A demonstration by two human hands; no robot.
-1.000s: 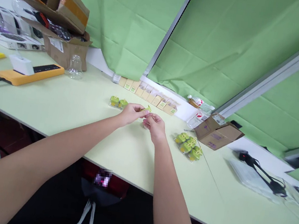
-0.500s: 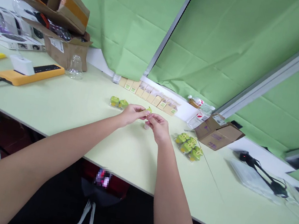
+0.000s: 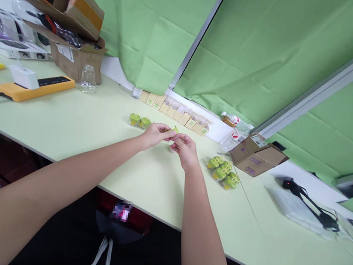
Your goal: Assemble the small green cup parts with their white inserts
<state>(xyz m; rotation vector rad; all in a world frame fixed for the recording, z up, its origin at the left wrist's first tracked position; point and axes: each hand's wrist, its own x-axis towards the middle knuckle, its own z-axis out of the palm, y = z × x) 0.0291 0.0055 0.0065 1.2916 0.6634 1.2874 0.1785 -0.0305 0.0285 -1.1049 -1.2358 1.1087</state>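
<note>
Green and tiny, the small green piece (image 3: 174,129) pokes up just above the spot where the left hand (image 3: 155,136) and the right hand (image 3: 185,148) meet over the table (image 3: 153,177). It is straight ahead of the person, in the space between the two hands, and the left hand's fingers (image 3: 169,132) are a little nearer to it. Both hands are curled almost shut, and their fingertips press in close around it, so they seem to pinch it together, but the fingers hide most of it. Only its tip shows, so it is hard to tell which way its long side points. A pale bit (image 3: 171,149) sits just under the right hand, too small to make out. Two green plastic pieces (image 3: 140,121) sit on the table ahead of the left hand, and a clear bag of green plastic pieces (image 3: 221,174) lies to the right of the right hand. A row of little cardboard boxes (image 3: 174,116) stands at the back of the table, beyond the hands. Farther left are a glass bottle (image 3: 88,79) and an orange power strip (image 3: 35,88).
</note>
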